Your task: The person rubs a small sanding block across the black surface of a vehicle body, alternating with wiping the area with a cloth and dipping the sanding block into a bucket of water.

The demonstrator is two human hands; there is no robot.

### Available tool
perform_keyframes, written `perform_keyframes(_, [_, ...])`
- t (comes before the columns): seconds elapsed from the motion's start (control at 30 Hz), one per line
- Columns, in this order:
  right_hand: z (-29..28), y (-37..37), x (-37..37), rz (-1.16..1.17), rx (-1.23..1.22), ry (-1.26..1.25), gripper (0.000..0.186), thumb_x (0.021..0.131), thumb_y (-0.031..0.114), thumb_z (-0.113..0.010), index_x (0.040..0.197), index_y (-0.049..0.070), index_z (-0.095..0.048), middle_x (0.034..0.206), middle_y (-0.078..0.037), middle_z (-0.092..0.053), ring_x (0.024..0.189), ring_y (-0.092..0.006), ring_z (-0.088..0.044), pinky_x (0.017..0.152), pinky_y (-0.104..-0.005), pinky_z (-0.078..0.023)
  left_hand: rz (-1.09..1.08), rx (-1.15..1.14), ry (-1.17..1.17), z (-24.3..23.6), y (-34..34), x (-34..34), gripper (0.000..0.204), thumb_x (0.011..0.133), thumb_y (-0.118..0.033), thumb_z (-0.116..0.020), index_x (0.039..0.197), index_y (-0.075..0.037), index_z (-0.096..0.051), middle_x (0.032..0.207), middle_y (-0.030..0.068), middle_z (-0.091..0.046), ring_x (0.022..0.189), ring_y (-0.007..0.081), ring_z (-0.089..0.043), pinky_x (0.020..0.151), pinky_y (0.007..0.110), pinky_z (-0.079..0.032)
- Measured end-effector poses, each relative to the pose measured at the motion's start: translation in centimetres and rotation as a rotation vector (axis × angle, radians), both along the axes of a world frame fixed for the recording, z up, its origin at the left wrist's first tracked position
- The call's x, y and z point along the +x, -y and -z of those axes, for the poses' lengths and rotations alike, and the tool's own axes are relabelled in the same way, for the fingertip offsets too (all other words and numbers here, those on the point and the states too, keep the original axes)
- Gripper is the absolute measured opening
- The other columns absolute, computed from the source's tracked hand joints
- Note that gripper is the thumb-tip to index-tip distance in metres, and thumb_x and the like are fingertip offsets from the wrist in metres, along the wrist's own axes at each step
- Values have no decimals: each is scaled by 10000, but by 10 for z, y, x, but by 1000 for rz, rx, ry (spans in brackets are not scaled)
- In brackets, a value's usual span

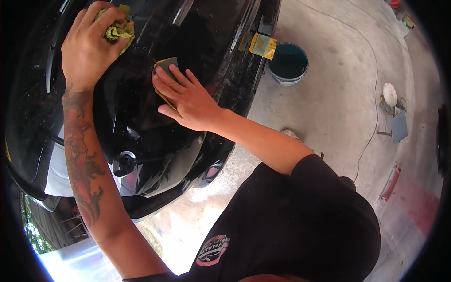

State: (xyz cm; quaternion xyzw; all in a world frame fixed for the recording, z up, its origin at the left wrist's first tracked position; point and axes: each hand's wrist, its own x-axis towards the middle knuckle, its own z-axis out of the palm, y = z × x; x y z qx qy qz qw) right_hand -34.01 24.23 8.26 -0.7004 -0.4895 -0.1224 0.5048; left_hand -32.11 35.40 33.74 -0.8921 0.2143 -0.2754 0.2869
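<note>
Black glossy bodywork of a car (197, 42) spreads beneath both my hands. At the upper left, the fingers of my left hand (87, 49) curl around a crumpled yellow-green cloth (121, 32) against the panel. My right hand (190, 101) lies on the panel nearer the middle, pressing a piece of sandpaper (172, 62), grey on one face with a yellow-brown backing, under its fingers. The thumb sits by the sheet's lower edge. Below the hands, a round recess with a dark center (125, 162) is set in the bodywork.
Beside the car stands a bucket (290, 81) of dark liquid. A yellow packet with a pale green piece (263, 46) rests at the car's edge by it. A cable (376, 61) crosses the concrete floor, near a white round-topped object (389, 94) and a grey sheet (400, 127).
</note>
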Motion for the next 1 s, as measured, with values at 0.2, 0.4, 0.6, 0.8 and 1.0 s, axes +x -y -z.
perform_keyframes(0.2, [55,23,-16,38,-51,-130,660,1033,474,-480,1551,82,-361,1632,-141,-306,1491,-396,-294,1180,-606,-257,-8,0,39,1,4,-1,259,740,-124,-812,953,-126,-665,1080,-45,-666,963,226,-651,782,371,-551])
perform_keyframes(0.4, [7,2,-10,-24,59,-83,671,1027,481,-489,1554,88,-355,1638,-121,-305,1499,-375,-290,1176,-608,-257,-22,-15,12,0,3,-1,264,736,-117,-818,947,-114,-660,1084,-29,-667,972,234,-652,795,371,-549])
perform_keyframes(0.6, [44,26,-17,-25,-83,-257,691,1033,444,-504,1585,85,-294,1658,-146,-249,1524,-377,-237,1206,-575,-221,2,-50,-10,-4,-3,-13,306,677,-94,-814,943,-133,-666,1077,-53,-661,956,226,-637,784,370,-553])
perform_keyframes(0.8, [26,11,-8,-43,-48,-83,696,1042,497,-441,1585,89,-289,1654,-147,-261,1522,-378,-242,1200,-593,-217,-18,-66,-12,-1,-3,-9,296,686,-102,-816,945,-130,-675,1087,-51,-666,962,224,-645,786,375,-554])
perform_keyframes(1.0, [64,19,7,100,-123,-390,723,1057,478,-400,1590,24,-218,1656,-201,-213,1516,-419,-225,1206,-586,-199,-25,-69,5,-2,-2,-10,276,696,-114,-820,933,-134,-679,1073,-50,-672,959,221,-650,775,372,-555])
